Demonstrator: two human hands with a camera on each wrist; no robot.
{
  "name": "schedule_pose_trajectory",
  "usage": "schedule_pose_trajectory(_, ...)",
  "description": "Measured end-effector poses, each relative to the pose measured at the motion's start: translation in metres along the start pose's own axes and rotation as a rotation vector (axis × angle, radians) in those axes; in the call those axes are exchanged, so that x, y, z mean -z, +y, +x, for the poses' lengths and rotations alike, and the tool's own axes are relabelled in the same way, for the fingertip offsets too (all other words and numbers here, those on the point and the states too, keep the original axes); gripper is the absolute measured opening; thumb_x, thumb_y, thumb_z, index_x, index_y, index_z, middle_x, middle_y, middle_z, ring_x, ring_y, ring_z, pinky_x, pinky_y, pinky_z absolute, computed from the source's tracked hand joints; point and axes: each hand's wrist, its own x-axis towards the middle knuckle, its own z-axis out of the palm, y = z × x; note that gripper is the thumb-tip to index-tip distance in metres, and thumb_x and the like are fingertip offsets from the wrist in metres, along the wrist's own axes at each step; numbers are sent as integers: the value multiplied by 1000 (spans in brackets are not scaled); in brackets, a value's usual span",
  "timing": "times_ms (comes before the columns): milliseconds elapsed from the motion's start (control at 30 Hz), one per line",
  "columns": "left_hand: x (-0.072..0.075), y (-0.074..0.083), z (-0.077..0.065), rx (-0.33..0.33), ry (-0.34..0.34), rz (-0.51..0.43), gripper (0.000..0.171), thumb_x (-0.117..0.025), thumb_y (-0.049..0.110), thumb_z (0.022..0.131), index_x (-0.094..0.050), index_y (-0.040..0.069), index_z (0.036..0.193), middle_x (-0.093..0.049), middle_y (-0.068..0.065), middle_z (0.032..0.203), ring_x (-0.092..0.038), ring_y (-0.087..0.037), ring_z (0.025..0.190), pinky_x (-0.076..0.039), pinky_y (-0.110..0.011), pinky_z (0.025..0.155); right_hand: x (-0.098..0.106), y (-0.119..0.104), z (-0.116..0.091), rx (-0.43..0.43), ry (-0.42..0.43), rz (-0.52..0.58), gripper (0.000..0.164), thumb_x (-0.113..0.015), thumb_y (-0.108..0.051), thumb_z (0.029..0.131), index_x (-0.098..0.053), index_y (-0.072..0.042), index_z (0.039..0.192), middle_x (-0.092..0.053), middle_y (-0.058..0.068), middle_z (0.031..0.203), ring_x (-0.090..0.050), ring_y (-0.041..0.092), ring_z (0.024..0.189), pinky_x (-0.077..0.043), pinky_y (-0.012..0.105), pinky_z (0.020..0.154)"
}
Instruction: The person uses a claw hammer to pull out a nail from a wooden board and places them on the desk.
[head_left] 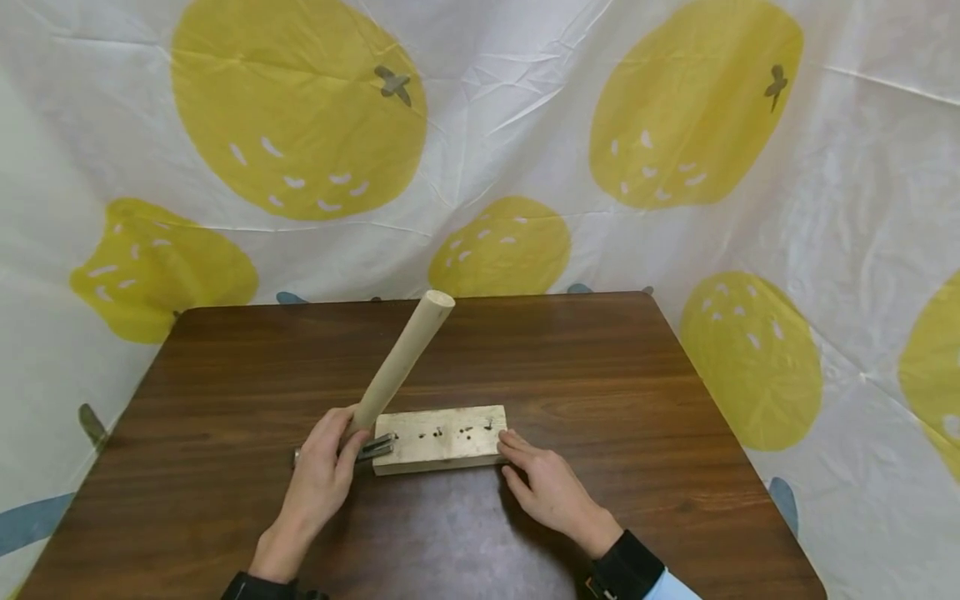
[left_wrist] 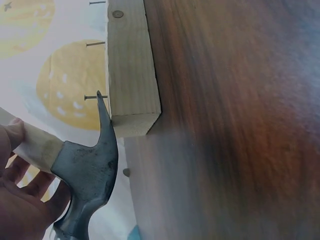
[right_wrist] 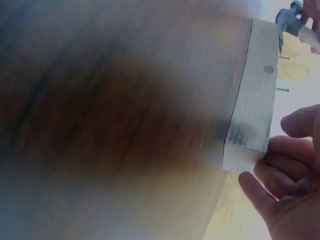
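Observation:
A pale wooden block (head_left: 444,451) lies lengthwise on the table, with several nails standing up from its top. My left hand (head_left: 321,468) grips a claw hammer (head_left: 401,364) by its wooden handle, close to the metal head. That handle slants up and away to the right. In the left wrist view the hammer's claw (left_wrist: 104,117) reaches over the block's left end, its tip right at the shank of the endmost nail (left_wrist: 90,98). My right hand (head_left: 553,490) rests its fingertips against the block's right end, thumb apart from the other fingers.
The dark brown wooden table (head_left: 600,375) extends around the block on all sides. Behind it and along both sides hangs a white cloth (head_left: 517,100) printed with large yellow fruit.

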Motion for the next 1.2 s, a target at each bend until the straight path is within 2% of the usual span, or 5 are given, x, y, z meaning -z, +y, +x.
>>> schedule_pose_trajectory(300,-5,-1,9,53,-19,2,29,-71,-3,94,-64,0,122,-64,-7,102,-63,-20,90,-52,-42,72,0,0,2,11,8,3,39,-65,-9,102,-60,6,138,-53,21,147,-50,31,136,-53,46,98)
schedule_pose_trajectory(567,-9,1,15,73,0,-22,28,-71,-6,93,-63,-3,119,-65,-10,99,-65,-23,87,-53,-43,68,-1,0,2,29,6,4,39,-65,-9,101,-60,6,137,-54,20,146,-51,30,135,-54,45,98)
schedule_pose_trajectory(833,-12,7,17,108,-34,-38,27,-71,-2,95,-63,-2,120,-67,-13,104,-67,-26,90,-54,-44,64,-1,0,2,18,-4,9,39,-65,-9,102,-60,6,138,-53,21,147,-50,31,136,-51,46,101)
schedule_pose_trajectory(1067,-14,13,15,202,10,-81,28,-73,-1,94,-65,-5,121,-69,-19,107,-70,-34,93,-60,-51,75,1,-1,2,-1,-27,5,39,-64,-9,102,-59,5,139,-52,19,148,-49,30,137,-53,44,99)
schedule_pose_trajectory(1200,-15,16,14,238,41,-75,29,-75,0,93,-66,-6,119,-70,-21,106,-70,-37,93,-60,-53,76,2,0,1,-5,-27,-5,39,-65,-9,102,-60,5,138,-52,19,148,-49,30,137,-52,45,99)
